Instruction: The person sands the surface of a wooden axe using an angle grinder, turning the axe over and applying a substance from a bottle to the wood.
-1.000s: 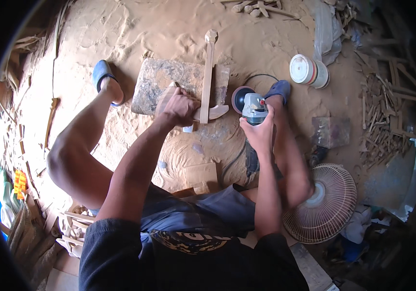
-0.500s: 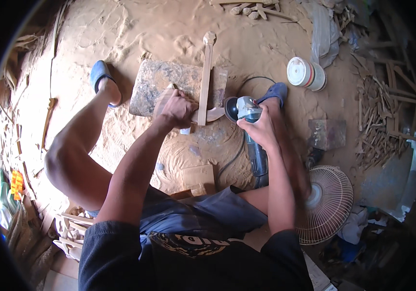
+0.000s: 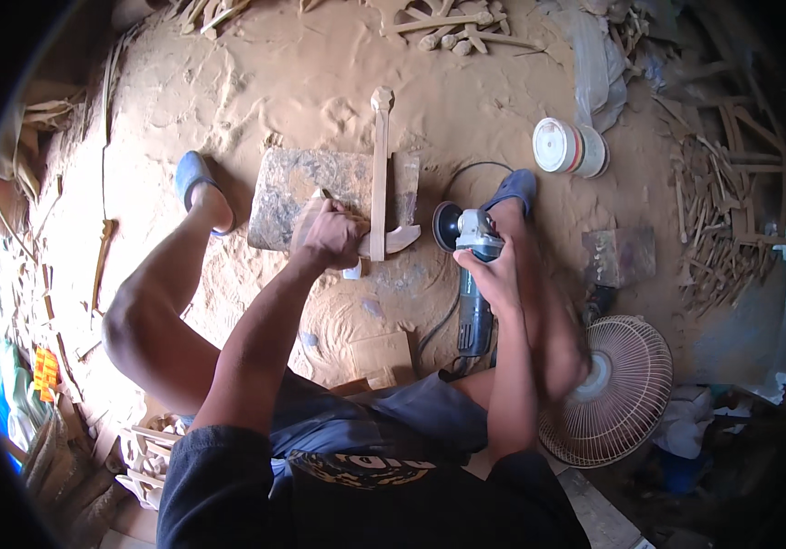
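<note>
My left hand (image 3: 330, 234) is closed around a wooden piece whose curved end (image 3: 403, 240) sticks out to the right. It rests against a stained, worn block (image 3: 287, 188) on the sandy ground. A long wooden stick (image 3: 380, 174) with a knobbed far end stands across that curved piece. My right hand (image 3: 493, 274) is wrapped around an angle grinder (image 3: 476, 316) with a grey head and a teal body. Its round disc (image 3: 448, 226) faces the curved end, with a small gap between them.
A white fan (image 3: 608, 389) stands at my right knee, and a white bucket (image 3: 558, 146) lies beyond my right foot. Wood offcuts (image 3: 722, 220) pile up at the far right. More carved pieces (image 3: 452, 27) lie at the back. The grinder's cord (image 3: 439, 329) curves over the ground.
The whole view has shifted slightly. The grinder's disc sits a little farther from the curved wooden end than before. Both hands keep their holds.
</note>
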The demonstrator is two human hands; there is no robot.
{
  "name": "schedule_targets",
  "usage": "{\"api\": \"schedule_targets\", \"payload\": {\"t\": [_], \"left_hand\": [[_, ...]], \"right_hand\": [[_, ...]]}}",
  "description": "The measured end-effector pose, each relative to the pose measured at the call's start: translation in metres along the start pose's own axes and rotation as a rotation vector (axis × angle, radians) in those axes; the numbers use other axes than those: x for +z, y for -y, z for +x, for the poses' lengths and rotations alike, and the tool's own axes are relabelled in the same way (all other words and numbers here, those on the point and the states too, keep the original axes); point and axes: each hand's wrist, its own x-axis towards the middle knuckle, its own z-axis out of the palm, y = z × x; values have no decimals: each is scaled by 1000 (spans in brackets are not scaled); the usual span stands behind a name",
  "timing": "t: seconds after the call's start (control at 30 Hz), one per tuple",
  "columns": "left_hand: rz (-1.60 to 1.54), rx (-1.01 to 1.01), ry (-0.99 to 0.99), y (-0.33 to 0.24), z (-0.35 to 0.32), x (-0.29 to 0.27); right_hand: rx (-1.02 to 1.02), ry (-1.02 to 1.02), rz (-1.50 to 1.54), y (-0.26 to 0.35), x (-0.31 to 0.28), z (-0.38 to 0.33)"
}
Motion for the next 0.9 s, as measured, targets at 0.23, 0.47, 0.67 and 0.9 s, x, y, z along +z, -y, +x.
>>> {"api": "schedule_targets", "payload": {"t": [0.23,0.47,0.67,0.9], "left_hand": [[16,72,56,-15,9,-26],[123,-129,-397,-11,-8,-118],[381,-42,-555,-26,2,-237],[507,-379,-827,-18,14,-316]], "right_hand": [[-130,-85,471,10,-34,-11],[41,99,892,19,-42,-9],[38,81,1012,23,-47,-15],[-56,46,949,22,-49,-22]]}}
